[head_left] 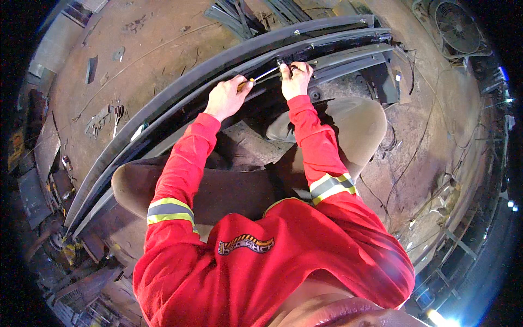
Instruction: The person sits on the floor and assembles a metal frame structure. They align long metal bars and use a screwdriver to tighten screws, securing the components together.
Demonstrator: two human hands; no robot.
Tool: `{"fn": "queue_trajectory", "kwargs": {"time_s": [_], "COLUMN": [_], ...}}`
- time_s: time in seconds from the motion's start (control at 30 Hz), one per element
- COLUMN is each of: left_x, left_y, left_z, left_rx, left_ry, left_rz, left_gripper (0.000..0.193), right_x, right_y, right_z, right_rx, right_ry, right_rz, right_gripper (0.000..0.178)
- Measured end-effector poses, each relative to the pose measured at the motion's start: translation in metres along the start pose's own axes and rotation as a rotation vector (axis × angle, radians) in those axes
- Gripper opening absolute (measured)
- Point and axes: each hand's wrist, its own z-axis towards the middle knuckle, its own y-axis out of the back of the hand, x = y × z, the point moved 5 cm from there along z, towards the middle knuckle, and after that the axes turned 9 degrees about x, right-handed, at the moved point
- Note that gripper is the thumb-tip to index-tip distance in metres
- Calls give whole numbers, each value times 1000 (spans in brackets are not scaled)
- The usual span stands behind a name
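My left hand [227,99] is closed round the yellow-orange handle of a screwdriver [265,74], whose thin shaft points right toward my other hand. My right hand [296,80] has its fingers curled in at the shaft's tip, round a small dark piece [280,62] too small to name. Both hands are just above a long dark metal beam [188,90] with raised edges, lying across the floor in front of my bent legs. A few bright bolt-like spots sit along its right part.
A round fan [456,27] stands at the far right. Dark metal strips [234,16] are heaped beyond the beam. An open-ended tool [118,115] and small metal pieces [98,121] lie at left. Thin cables [417,147] cross the brown floor at right.
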Motion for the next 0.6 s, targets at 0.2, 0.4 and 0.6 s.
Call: {"fn": "queue_trajectory", "kwargs": {"time_s": [0.2,0.4,0.6], "left_x": [-10,-71,-139], "left_y": [22,62,47], "left_z": [6,11,92], "left_rx": [-77,-142,-200], "left_ry": [-39,-302,-508], "left_rz": [-98,-170,-25], "left_gripper": [28,34,34], "right_x": [-4,3,9], "right_y": [3,10,3], "right_z": [1,0,-3], "right_rx": [2,-10,-22], "right_ry": [113,37,32], "right_rz": [-5,10,73], "right_gripper": [24,26,28]}}
